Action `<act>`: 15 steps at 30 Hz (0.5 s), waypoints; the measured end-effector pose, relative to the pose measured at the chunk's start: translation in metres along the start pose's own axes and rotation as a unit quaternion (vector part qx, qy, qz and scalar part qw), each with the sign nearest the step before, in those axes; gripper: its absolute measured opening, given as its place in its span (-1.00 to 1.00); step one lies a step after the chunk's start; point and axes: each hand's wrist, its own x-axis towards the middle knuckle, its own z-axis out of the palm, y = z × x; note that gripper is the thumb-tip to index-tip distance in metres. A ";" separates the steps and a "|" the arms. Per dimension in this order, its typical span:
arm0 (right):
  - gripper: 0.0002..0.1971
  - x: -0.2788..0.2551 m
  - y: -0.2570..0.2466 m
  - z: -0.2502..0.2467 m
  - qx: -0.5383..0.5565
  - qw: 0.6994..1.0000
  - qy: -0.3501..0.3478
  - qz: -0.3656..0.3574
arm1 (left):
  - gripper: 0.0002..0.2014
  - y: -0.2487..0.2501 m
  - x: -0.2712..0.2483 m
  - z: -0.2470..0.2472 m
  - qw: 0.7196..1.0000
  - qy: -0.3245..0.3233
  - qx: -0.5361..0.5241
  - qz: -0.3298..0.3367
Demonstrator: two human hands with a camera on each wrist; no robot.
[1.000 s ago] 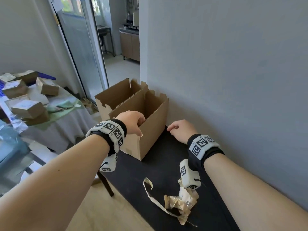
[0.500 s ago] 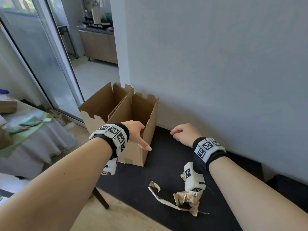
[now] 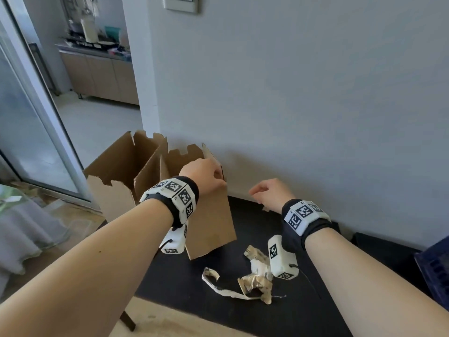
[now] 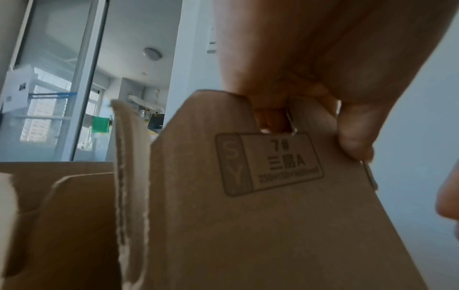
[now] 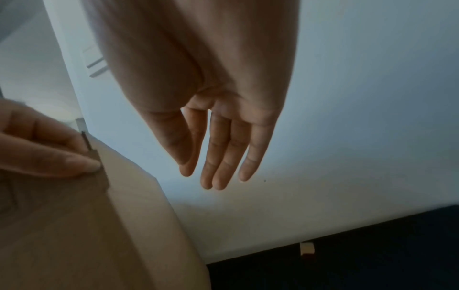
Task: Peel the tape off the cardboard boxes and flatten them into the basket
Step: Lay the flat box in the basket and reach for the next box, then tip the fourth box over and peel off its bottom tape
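Observation:
A brown cardboard box [image 3: 209,220] with its flaps open stands on the black table [image 3: 194,283], close to the wall. My left hand [image 3: 206,176] pinches the box's upper right edge; the left wrist view has the thumb on the outer face [image 4: 285,176] and fingers [image 4: 270,121] behind it. My right hand [image 3: 267,193] hovers just right of the box with straight fingers [image 5: 218,162], holding nothing. Crumpled peeled tape [image 3: 252,280] lies on the table in front of the box.
A grey wall [image 3: 315,105] runs right behind the table. A dark blue basket [image 3: 435,271] shows at the far right edge. To the left are a glass sliding door [image 3: 29,122] and a cloth-covered table [image 3: 24,227]; a kitchen counter lies beyond.
The view swung right and down. My left hand moved from the box's near front corner up to its right edge and gripped it. The box narrowed. My right hand uncurled.

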 end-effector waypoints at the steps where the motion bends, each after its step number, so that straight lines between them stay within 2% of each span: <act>1: -0.78 0.000 0.002 -0.006 0.002 1.000 0.011 0.003 | -0.79 0.007 0.003 -0.003 1.000 0.018 -0.016 0.007; 4: -0.77 0.000 0.010 -0.026 0.010 0.999 0.035 0.009 | -0.78 0.025 0.015 -0.010 0.996 0.058 -0.072 0.003; 8: -0.73 0.002 0.025 -0.047 0.019 0.997 0.071 0.022 | -0.84 0.039 0.031 -0.009 0.977 0.087 -0.186 -0.049; 15: -0.67 0.003 0.056 -0.074 0.016 0.990 0.132 0.051 | -0.81 0.043 0.063 0.010 0.905 0.077 -0.375 -0.186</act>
